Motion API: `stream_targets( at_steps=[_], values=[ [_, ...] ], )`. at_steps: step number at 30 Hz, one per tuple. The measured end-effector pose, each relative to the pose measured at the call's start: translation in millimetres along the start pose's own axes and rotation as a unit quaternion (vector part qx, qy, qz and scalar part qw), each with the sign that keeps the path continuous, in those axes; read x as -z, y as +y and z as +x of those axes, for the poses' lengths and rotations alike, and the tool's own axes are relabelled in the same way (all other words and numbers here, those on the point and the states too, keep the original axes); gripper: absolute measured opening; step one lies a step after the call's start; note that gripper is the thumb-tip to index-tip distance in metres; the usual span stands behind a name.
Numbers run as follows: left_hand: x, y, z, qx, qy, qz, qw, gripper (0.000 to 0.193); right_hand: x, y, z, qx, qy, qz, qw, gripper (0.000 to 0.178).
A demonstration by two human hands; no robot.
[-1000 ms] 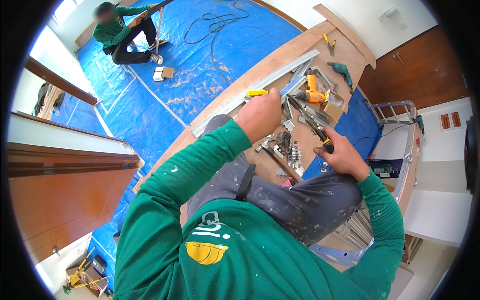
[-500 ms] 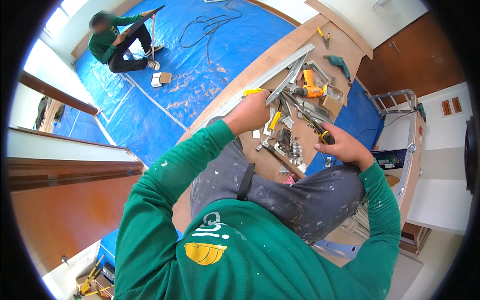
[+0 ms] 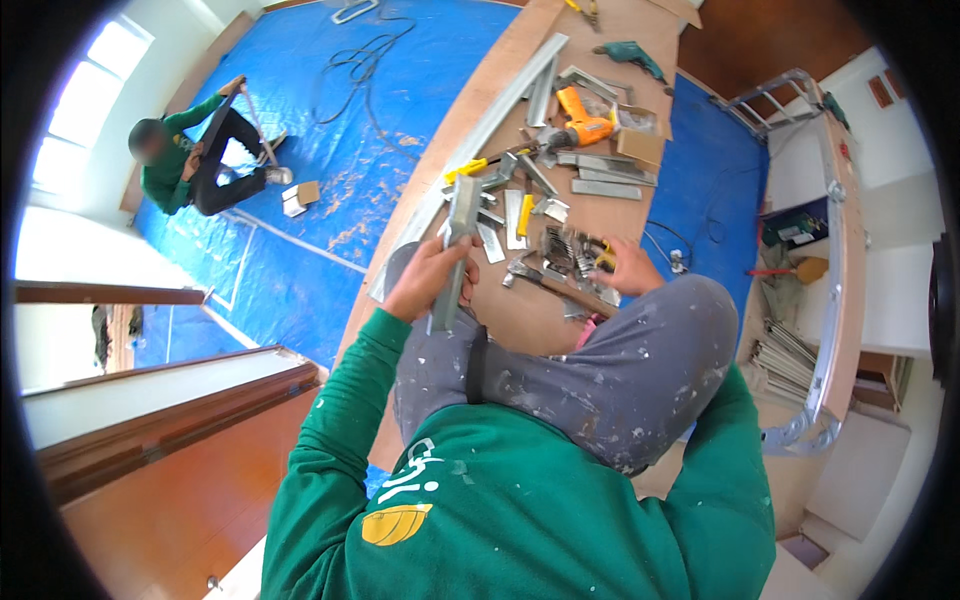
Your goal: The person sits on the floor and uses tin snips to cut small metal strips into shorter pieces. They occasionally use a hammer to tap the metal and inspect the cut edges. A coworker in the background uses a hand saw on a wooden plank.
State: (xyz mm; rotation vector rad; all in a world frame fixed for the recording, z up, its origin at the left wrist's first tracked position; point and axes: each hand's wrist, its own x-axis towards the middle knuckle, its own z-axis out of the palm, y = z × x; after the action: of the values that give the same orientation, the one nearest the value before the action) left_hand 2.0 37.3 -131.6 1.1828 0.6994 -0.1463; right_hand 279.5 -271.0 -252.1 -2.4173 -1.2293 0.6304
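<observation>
My left hand (image 3: 432,275) is closed round a short grey metal channel (image 3: 462,212), which stands tilted above my thigh. My right hand (image 3: 632,270) is low over the board, its thumb and fingers round the yellow-and-black handles of the tin snips (image 3: 604,256); blur hides how firm that hold is. The snips' front end overlaps a heap of ribbed metal clips (image 3: 560,250). A hammer (image 3: 548,279) lies just below these clips. Between my hands are a yellow-handled tool (image 3: 525,214) and cut metal pieces (image 3: 490,243).
An orange drill (image 3: 582,124), a teal drill (image 3: 634,60), an open box (image 3: 640,145) and long metal profiles (image 3: 510,100) lie on the wooden board (image 3: 440,190). Another person (image 3: 190,160) sits on blue sheeting (image 3: 330,200). A ladder (image 3: 832,300) is at the right.
My left hand has drawn back toward my lap with the metal channel. My right hand has lowered the tin snips from the metal to the clips. The view has shifted.
</observation>
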Motion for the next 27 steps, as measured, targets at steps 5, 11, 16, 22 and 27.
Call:
stream_targets(
  at_steps=[5,11,16,22,27],
  values=[
    [-4,-36,7,0.028,0.039,0.033,0.998,0.028,-69,-35,-15,0.115,0.013,-0.130,0.985,0.091],
    [-24,-34,-12,0.022,0.000,0.063,0.998,0.033,-113,-45,-22,0.145,0.035,-0.208,0.967,0.102],
    [-30,-24,-8,0.009,-0.024,0.078,0.997,0.040,-131,-41,-23,0.131,0.051,-0.217,0.966,0.113],
    [-31,-3,-2,-0.054,-0.034,0.083,0.994,0.032,-113,-53,-25,0.195,0.105,-0.155,0.963,0.102],
    [-27,40,-8,-0.129,-0.063,0.132,0.981,0.026,-28,1,22,0.187,0.244,-0.089,0.947,0.061]
  ],
)
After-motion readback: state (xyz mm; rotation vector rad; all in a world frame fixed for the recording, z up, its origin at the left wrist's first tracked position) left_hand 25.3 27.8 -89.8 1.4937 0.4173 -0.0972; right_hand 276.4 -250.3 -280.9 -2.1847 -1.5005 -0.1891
